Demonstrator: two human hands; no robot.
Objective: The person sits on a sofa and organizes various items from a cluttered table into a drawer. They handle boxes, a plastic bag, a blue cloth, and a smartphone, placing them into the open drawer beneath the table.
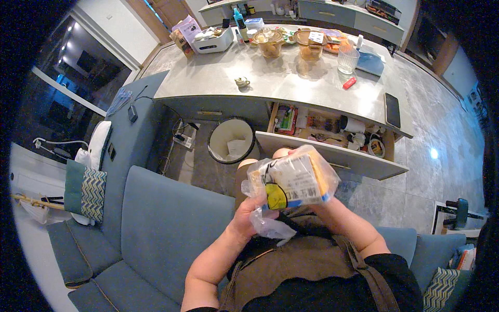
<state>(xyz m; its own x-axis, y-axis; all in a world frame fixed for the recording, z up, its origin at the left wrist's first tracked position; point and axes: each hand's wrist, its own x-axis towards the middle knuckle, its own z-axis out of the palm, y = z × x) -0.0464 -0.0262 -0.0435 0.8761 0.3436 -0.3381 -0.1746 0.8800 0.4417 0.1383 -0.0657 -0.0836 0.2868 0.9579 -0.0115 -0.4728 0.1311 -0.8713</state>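
Held above my lap is a clear plastic package point(294, 181) with a printed white, yellow and blue label. Its orange-tan contents look like sliced bread. My left hand point(249, 216) grips the lower left of the package, by the loose, crumpled end of the plastic point(273, 226). Behind the right side, my right hand point(325, 206) supports it; most of that hand is hidden by the package. Beyond my knees, an open drawer point(331, 156) holds packets, cables and a white cylinder. Left of the drawer stands a round waste bin point(251, 142) with a dark rim and white paper inside.
The table point(218, 82) carries a small teapot point(242, 82), lidded amber bowls point(269, 45), a ribbed glass point(348, 60), a red object point(349, 83) and a phone point(392, 110) near its right edge. A blue sofa point(175, 210) surrounds me. Cables point(167, 156) lie beside the bin.
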